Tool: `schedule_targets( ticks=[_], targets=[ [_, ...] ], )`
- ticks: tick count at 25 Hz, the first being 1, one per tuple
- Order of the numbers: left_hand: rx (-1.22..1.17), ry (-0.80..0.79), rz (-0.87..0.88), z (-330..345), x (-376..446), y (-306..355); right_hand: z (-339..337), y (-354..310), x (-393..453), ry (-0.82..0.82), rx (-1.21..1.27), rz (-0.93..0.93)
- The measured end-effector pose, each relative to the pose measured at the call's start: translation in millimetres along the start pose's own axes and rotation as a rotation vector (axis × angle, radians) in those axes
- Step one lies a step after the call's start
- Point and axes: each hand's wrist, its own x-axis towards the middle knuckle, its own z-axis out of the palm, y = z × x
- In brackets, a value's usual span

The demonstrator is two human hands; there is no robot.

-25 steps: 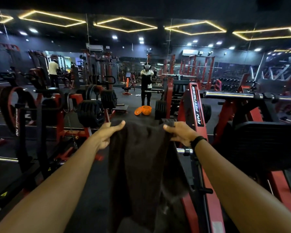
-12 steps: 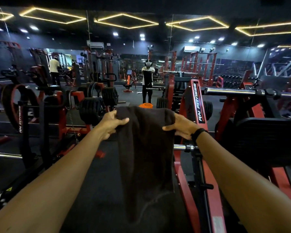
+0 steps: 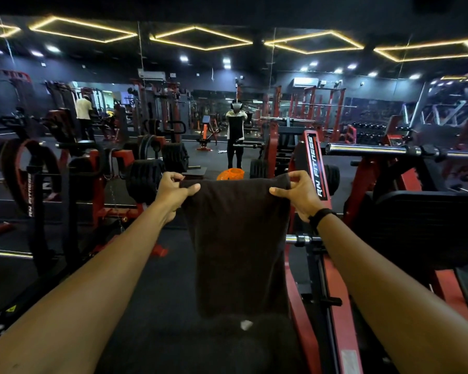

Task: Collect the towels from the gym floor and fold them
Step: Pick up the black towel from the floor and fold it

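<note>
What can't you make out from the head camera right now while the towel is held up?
- Floor straight ahead: hidden behind the hanging dark towel, pinched by the left hand and right hand.
- Orange object: only its top shows above the towel's edge.
- Small pale patch below the towel: too small to identify.
- More towels on the floor: too dark to tell.

Ceiling: black, with yellow diamond light strips (image 3: 200, 37) across the top.
Far wall: mirrors (image 3: 206, 103).
Floor: dark (image 3: 157, 287).
Right: red machine frame (image 3: 312, 163).
</note>
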Motion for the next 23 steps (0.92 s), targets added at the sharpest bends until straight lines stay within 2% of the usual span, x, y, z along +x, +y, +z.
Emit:
schedule_targets(
  ticks=[2,4,8,11,13,15,16,17,18,20,21,23],
  targets=[
    [-0.005,-0.127,0.012,0.0,-0.2,-1.9,-4.1,0.4,0.4,-0.005,0.027,-0.002],
    [0.059,-0.139,0.056,-1.1,-0.5,-4.3,-9.6,2.2,1.8,-0.063,-0.057,-0.023],
    [0.455,-0.064,0.223,-0.1,2.6,-12.1,-11.8,14.3,2.4,-0.042,-0.592,-0.226],
    [0.605,-0.084,0.270,0.7,6.0,-14.4,-15.6,18.5,0.7,-0.035,-0.739,-0.254],
    [0.653,-0.233,0.154,-0.8,6.6,-19.0,-22.2,24.5,0.4,-0.137,-0.769,-0.187],
    [0.687,-0.467,-0.088,-1.9,-3.7,-20.6,-27.2,26.5,-1.9,-0.313,-0.875,-0.108],
    [0.690,-0.543,-0.143,-1.0,-7.3,-17.9,-30.4,24.6,-1.7,-0.388,-0.904,-0.075],
    [0.634,-0.545,-0.142,-0.9,-7.1,-13.1,-33.3,18.0,-0.1,-0.420,-0.889,-0.059],
    [0.488,-0.490,-0.090,-1.1,-4.4,-7.1,-35.7,6.8,0.0,-0.399,-0.754,-0.071],
    [0.051,-0.377,-0.031,-5.5,9.3,0.9,-45.9,-12.1,6.5,-0.283,-0.222,-0.033],
    [-0.008,-0.407,-0.062,-6.7,15.1,3.1,-48.7,-16.1,8.8,-0.303,-0.035,0.053],
    [0.222,-0.585,-0.185,-3.2,6.1,-9.8,-42.9,-2.8,-4.7,-0.454,0.018,0.248]
  ],
)
